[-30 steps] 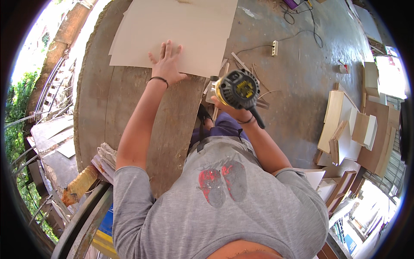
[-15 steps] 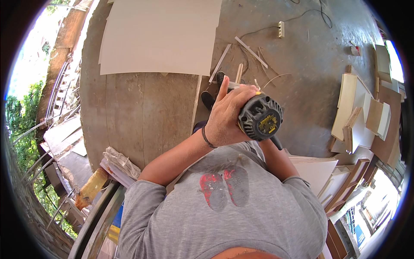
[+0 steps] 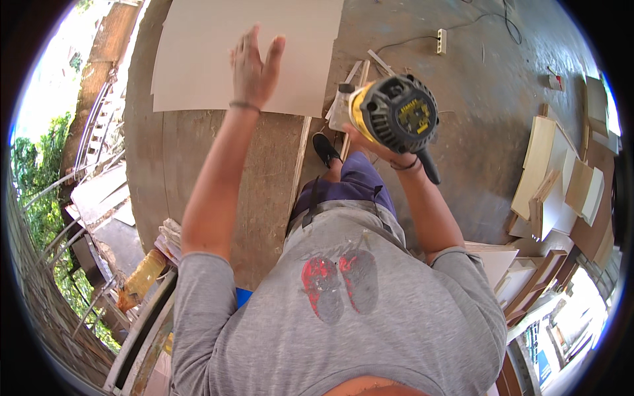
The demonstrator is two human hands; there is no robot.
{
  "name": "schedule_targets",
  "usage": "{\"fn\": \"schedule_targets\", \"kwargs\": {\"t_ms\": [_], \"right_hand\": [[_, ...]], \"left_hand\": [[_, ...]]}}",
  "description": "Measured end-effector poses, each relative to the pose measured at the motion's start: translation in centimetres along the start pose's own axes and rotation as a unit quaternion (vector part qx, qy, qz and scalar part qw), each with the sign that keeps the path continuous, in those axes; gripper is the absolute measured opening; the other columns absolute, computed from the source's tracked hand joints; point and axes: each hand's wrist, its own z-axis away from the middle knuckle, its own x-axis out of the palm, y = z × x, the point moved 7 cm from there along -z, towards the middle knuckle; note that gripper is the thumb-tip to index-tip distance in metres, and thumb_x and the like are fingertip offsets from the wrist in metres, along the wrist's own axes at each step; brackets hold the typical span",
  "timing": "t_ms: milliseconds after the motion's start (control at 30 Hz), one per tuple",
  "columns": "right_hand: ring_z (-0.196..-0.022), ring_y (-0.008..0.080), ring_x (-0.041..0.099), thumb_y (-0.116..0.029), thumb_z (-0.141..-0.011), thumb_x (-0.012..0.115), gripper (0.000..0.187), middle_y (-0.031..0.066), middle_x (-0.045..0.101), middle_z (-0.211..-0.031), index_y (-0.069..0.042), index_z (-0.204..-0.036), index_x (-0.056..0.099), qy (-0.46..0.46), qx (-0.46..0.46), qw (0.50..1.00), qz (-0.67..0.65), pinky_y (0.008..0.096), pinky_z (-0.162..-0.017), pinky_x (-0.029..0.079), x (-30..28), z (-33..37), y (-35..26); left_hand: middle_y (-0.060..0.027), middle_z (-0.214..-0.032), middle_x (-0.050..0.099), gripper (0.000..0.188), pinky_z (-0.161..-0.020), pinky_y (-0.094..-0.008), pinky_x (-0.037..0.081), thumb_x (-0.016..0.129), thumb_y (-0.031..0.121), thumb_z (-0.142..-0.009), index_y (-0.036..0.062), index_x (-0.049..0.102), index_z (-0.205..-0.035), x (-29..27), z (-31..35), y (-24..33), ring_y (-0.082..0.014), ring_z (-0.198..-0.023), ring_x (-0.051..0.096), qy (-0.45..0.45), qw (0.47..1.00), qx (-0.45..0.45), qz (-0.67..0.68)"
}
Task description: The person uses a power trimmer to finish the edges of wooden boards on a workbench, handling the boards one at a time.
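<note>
My right hand [image 3: 383,149] is wrapped round the body of a yellow and black trim router [image 3: 403,113], held up in front of my right side. The router's ribbed black motor end faces up, its cord sleeve slants down to the right, and a pale base shows at its far left. Part of my right hand is hidden beneath the tool. Out to the left, my left hand [image 3: 256,74] is raised with fingers stretched and thumb apart, holding nothing. It appears over the near part of a large white sheet [image 3: 218,46]; I cannot tell whether it touches it.
The white sheet lies on a brown board surface [image 3: 205,171]. On the concrete floor are a power strip [image 3: 441,41] with a cable, thin offcut strips [image 3: 382,62] and a small can [image 3: 556,82]. Wooden panels [image 3: 543,178] stand at the right. A yellow bottle [image 3: 140,280] lies at the left.
My left hand has let go of the router and moved left and away over the white sheet. The router, now in my right hand, is turned slightly and its yellow side shows more.
</note>
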Motion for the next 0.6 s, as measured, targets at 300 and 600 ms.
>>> {"fn": "schedule_targets", "kwargs": {"t_ms": [300, 600], "right_hand": [[-0.082, 0.0145, 0.067, -0.031, -0.071, 0.082, 0.037, 0.0037, 0.071, -0.09, -0.006, -0.095, 0.069, -0.027, 0.089, 0.994, -0.064, 0.0285, -0.075, 0.054, 0.6, -11.5, 2.2], [-0.086, 0.0162, 0.066, -0.022, -0.066, 0.082, 0.044, 0.0055, 0.069, -0.095, -0.006, -0.103, 0.065, -0.004, 0.038, 0.999, -0.027, 0.0325, -0.08, 0.053, 1.0, -13.5, 2.9]], "left_hand": [[-0.0081, -0.153, 0.027, 0.081, -0.113, -0.0565, 0.009, 0.047, 0.066, -0.085, 0.012, 0.035, -0.144, 2.0, -0.6, -4.7, -0.0267, -0.144, 0.017, 0.013, 0.965, 0.005, -0.264], [-0.0117, -0.153, 0.027, 0.086, -0.115, -0.0517, 0.009, 0.048, 0.064, -0.084, 0.0026, 0.035, -0.142, 1.7, -0.9, -2.9, -0.0268, -0.144, 0.016, -0.06, 0.955, -0.059, -0.285]]}}
